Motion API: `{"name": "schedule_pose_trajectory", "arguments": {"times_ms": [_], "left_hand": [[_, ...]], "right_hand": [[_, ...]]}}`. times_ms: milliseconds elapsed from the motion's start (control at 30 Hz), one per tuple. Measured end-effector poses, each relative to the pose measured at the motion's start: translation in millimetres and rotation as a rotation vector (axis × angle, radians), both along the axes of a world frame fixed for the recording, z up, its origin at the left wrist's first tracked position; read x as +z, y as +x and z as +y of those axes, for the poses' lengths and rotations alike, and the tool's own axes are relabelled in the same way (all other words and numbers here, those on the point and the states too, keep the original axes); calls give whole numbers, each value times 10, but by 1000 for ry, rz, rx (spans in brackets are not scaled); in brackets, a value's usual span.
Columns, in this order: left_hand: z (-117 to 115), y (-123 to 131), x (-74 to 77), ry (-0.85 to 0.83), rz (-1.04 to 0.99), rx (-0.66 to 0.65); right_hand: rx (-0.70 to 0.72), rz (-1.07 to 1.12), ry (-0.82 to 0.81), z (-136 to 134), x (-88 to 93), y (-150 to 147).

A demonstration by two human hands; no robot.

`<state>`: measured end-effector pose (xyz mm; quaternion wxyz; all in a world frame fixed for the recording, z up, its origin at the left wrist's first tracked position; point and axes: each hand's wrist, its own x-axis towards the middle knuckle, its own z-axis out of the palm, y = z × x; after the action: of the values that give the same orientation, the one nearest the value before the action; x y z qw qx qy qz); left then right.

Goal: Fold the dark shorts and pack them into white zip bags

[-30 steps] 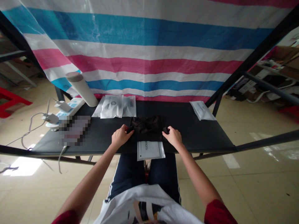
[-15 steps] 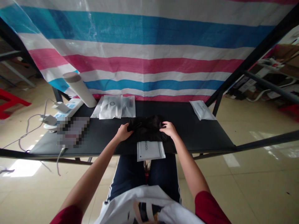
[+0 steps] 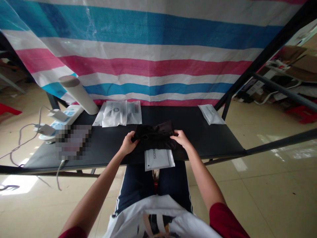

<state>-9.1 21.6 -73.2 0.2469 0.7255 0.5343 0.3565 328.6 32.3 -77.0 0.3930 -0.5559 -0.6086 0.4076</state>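
**Inspector:** Presently, head view. A black garment [image 3: 155, 135] lies bunched at the middle of the black table [image 3: 210, 138], close to the near edge. Both hands are on it.

**Clerk:** How do the hands stand?

**Inspector:** The left hand [image 3: 128, 144] is at the garment's 9 o'clock side, fingers curled in and pinching the cloth edge. The right hand [image 3: 181, 138] is at its 3 o'clock side, fingers bent over the upper corner and closed on the fabric. Neither hand is spread flat.

**Clerk:** And the step in hand?

**Inspector:** By my judgement the cloth is being gathered or folded between the two grips. It is rumpled, not yet a flat, squared shape.

**Clerk:** What does further handling call for?

**Inspector:** The cloth is limp, so I judge it wants an even hold on both sides and the edges kept level, or it will sag and bunch in the middle.

**Clerk:** What is around it?

**Inspector:** A flat plastic bag [image 3: 159, 158] lies at 6 o'clock of the garment, touching it and overhanging the table's near edge. A pile of bags [image 3: 115, 113] is at 11 o'clock, well apart. A single bag [image 3: 211, 114] lies at 2 o'clock near the far right corner. A white tube [image 3: 78, 94] leans at 10 o'clock, with a power strip [image 3: 65, 117] beside it. A striped tarp [image 3: 158, 66] hangs behind the table.
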Motion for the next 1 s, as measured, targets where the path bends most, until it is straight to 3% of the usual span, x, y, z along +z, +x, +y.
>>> {"name": "schedule_pose_trajectory", "arguments": {"times_ms": [167, 367, 433, 633, 1000], "left_hand": [[1, -65, -27, 78, -47, -48], [30, -230, 21, -157, -222, -346], [15, -242, 50, -223, -296, -392], [-62, -124, 117, -194, -401, -229], [-86, -79, 180, -74, -69, -161]], "right_hand": [[-19, -1, 87, -49, -39, 37], [-5, -109, 231, -57, -76, 37], [-25, -133, 252, -69, -76, 32], [-3, -92, 276, -100, -72, 10], [7, -139, 243, -145, 7, -4]]}}
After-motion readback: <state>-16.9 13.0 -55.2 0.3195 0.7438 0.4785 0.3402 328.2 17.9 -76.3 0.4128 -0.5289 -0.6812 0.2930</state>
